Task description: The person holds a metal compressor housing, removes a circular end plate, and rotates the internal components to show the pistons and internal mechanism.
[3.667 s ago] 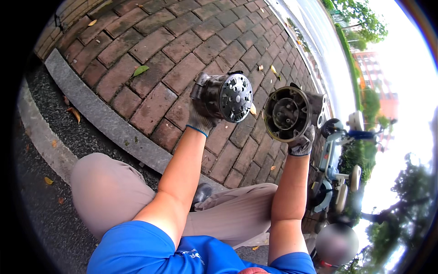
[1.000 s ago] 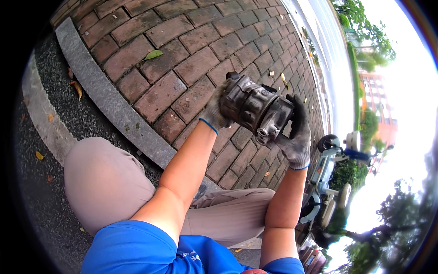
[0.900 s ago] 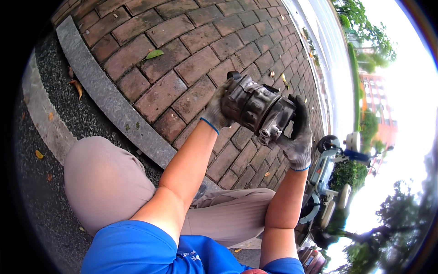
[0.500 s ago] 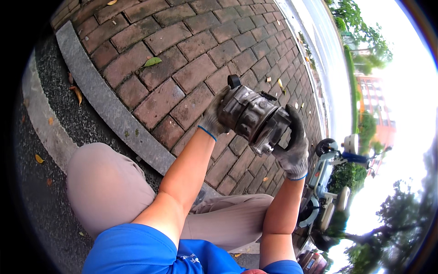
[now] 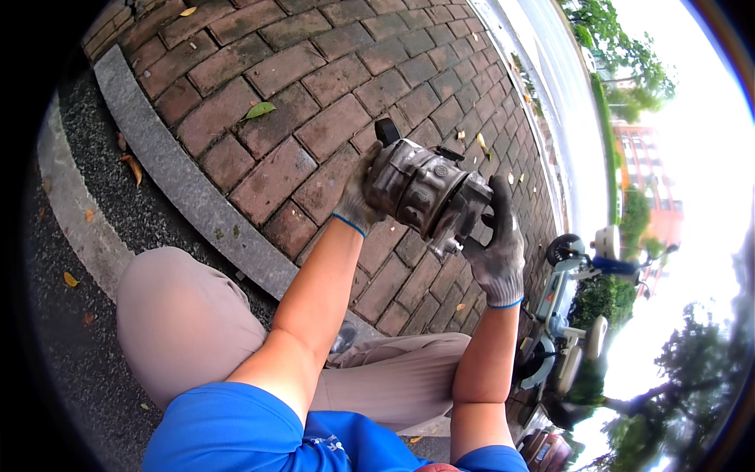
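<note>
A grimy metal car air-conditioning compressor (image 5: 425, 189), roughly cylindrical, is held tilted above the brick paving. My left hand (image 5: 360, 193), in a grey work glove with a blue cuff edge, is closed round its left end; most of those fingers are hidden behind the body. At the other end, my right hand (image 5: 500, 250), in a matching dirty glove, grips with thumb and fingers curved in a C. A gap shows between that thumb and forefinger. From the compressor's upper left end sticks out a black ring-like part (image 5: 386, 131).
Brick paving (image 5: 275, 169) with scattered leaves lies beneath. A grey stone kerb (image 5: 177, 177) curves along the left, beside dark asphalt (image 5: 86, 141). My bent knee (image 5: 185, 315) is at the lower left. A parked scooter (image 5: 562, 299) stands to the right, near a road (image 5: 543, 55).
The compressor has shifted slightly left, with my left hand moving along. My right hand has moved a little left and its thumb-to-finger gap looks wider.
</note>
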A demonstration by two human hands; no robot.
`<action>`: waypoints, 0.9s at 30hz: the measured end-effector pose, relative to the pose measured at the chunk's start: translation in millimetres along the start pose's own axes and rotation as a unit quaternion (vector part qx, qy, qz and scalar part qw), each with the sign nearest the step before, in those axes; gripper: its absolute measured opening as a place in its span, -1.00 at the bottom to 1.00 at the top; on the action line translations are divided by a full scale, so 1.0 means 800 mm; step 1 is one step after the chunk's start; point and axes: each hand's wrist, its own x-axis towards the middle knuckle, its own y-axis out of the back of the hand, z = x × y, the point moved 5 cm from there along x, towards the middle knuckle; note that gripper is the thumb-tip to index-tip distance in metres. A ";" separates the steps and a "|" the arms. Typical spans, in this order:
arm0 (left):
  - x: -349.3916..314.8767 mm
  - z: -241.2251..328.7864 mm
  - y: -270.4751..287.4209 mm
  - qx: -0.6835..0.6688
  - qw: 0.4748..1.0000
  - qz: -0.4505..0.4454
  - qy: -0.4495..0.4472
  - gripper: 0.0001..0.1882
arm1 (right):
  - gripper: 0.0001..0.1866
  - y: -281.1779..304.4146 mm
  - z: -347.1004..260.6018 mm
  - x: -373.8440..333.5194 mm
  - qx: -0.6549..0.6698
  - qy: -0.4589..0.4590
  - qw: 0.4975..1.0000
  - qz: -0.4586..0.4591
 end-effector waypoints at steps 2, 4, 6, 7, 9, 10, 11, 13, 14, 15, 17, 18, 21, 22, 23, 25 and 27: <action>0.000 0.000 0.003 0.004 1.000 -0.003 -0.013 -0.34 | 0.05 -0.005 -0.001 -0.002 0.071 -0.064 0.995 0.015; 0.014 0.027 0.028 0.434 0.858 -0.080 -0.264 -0.37 | -0.05 -0.013 -0.001 0.003 0.105 -0.084 0.991 0.005; 0.020 0.018 0.034 0.368 0.888 -0.149 -0.232 -0.39 | -0.05 -0.017 0.007 0.009 0.148 -0.046 0.988 0.001; 0.021 0.017 0.037 0.336 0.899 -0.181 -0.216 -0.40 | -0.04 -0.020 0.009 0.014 0.171 -0.023 0.985 -0.005; 0.006 -0.013 0.011 -0.072 0.969 -0.238 -0.008 -0.40 | -0.03 -0.015 0.037 0.005 0.263 -0.062 0.963 -0.024; 0.004 -0.012 0.010 -0.072 0.971 -0.228 -0.014 -0.40 | -0.03 -0.016 0.035 0.006 0.331 -0.051 0.942 -0.038; 0.002 -0.011 0.008 -0.073 0.973 -0.218 -0.020 -0.40 | -0.03 -0.017 0.032 0.008 0.396 -0.041 0.916 -0.053; 0.002 -0.011 0.008 -0.072 0.983 -0.164 -0.040 -0.42 | -0.07 -0.021 0.031 0.009 0.436 -0.036 0.896 -0.075; 0.004 -0.010 0.009 -0.070 0.989 -0.119 -0.054 -0.46 | -0.08 -0.024 0.033 0.009 0.456 -0.034 0.886 -0.085; 0.003 -0.010 0.011 -0.068 0.993 -0.074 -0.067 -0.49 | -0.06 -0.026 0.036 0.012 0.441 -0.020 0.894 -0.079; -0.002 -0.011 0.004 -0.052 0.995 -0.057 -0.068 -0.49 | -0.04 -0.032 0.035 0.017 0.432 -0.012 0.900 -0.066; -0.004 -0.012 0.001 -0.044 0.996 -0.048 -0.068 -0.49 | -0.05 -0.034 0.033 0.016 0.436 -0.018 0.898 -0.060; -0.007 0.000 -0.002 -0.024 0.997 -0.020 -0.073 -0.53 | -0.15 -0.040 0.015 0.024 0.397 -0.059 0.915 -0.043; -0.008 0.002 -0.001 -0.021 0.997 -0.008 -0.073 -0.54 | -0.19 -0.045 0.014 0.024 0.428 -0.098 0.898 -0.026; -0.008 0.004 0.000 -0.018 0.997 0.004 -0.072 -0.55 | -0.20 -0.046 0.018 0.025 0.427 -0.120 0.896 -0.024; -0.007 0.006 0.001 -0.012 0.997 0.018 -0.070 -0.58 | -0.22 -0.045 0.028 0.025 0.426 -0.163 0.890 -0.022; -0.004 0.007 0.001 -0.005 0.997 0.023 -0.068 -0.60 | -0.26 -0.045 0.031 0.024 0.445 -0.151 0.883 -0.016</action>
